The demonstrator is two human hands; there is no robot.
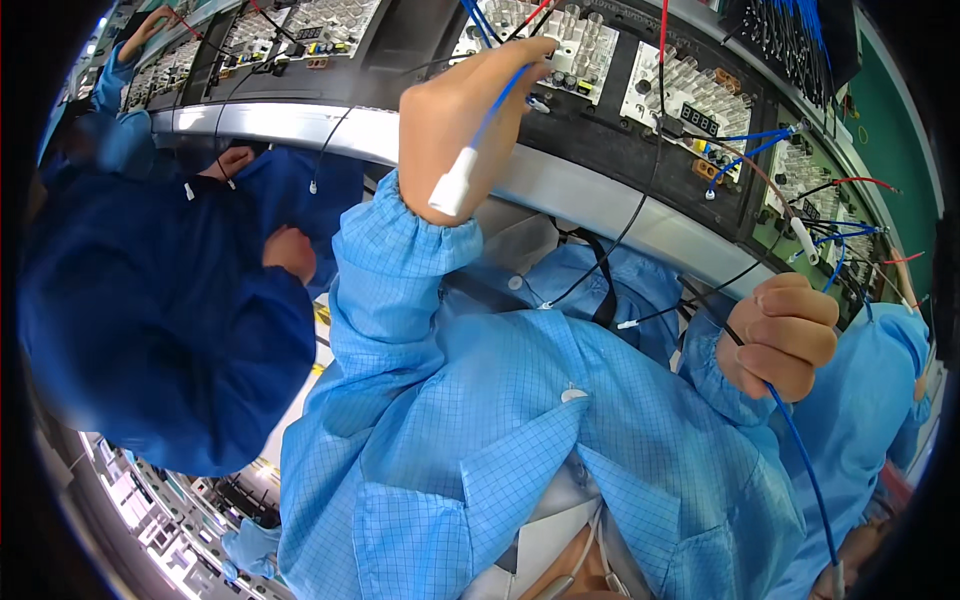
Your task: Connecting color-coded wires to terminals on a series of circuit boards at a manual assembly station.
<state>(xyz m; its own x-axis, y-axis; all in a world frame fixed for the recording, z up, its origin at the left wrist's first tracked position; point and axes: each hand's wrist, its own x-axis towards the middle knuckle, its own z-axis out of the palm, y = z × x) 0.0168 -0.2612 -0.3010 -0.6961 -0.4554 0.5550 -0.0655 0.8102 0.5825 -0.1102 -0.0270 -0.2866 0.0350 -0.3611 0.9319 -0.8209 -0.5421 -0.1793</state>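
My left hand [465,125] is raised over the near edge of a white circuit board [595,75], its fingers curled together. From those fingers a blue wire [497,108] runs back over the hand and ends in a white connector [453,188] by the wrist. What the fingertips touch on the board is partly hidden. At the right, my right hand [785,335] is closed in a fist around a second blue wire [803,450], which hangs down to the lower right edge. A dark lead also passes by this hand.
More white boards, including one with a digit display [698,120], sit in a black fixture [590,132] behind a metal rail [580,200]. Black leads with white tips [628,324] hang over the rail. A co-worker in dark blue [160,320] is close at left, another in light blue [850,400] at right.
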